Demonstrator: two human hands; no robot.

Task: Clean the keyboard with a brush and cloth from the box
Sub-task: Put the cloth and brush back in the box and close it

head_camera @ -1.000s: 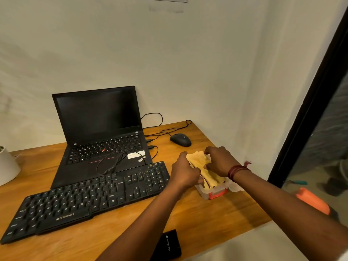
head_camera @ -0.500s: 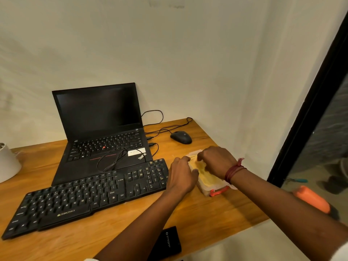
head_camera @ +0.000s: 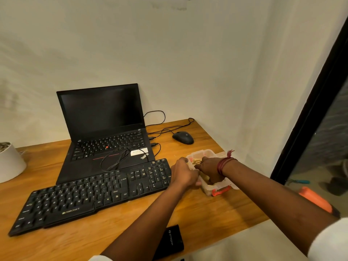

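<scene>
Lying in box [head_camera: 209,152], crumpled yellow cloth [head_camera: 196,162]

Beneath the right hand [head_camera: 211,171], a clear rectangular plastic box [head_camera: 209,153] shows an orange latch [head_camera: 220,192] and yellow folded cloth [head_camera: 196,162]; red wrist threads [head_camera: 223,164].

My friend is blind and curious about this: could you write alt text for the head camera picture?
A person's left hand holds a small clear plastic box on a wooden desk while the right hand reaches into it, at a yellow cloth. A black keyboard lies just left, an open laptop behind.
</scene>
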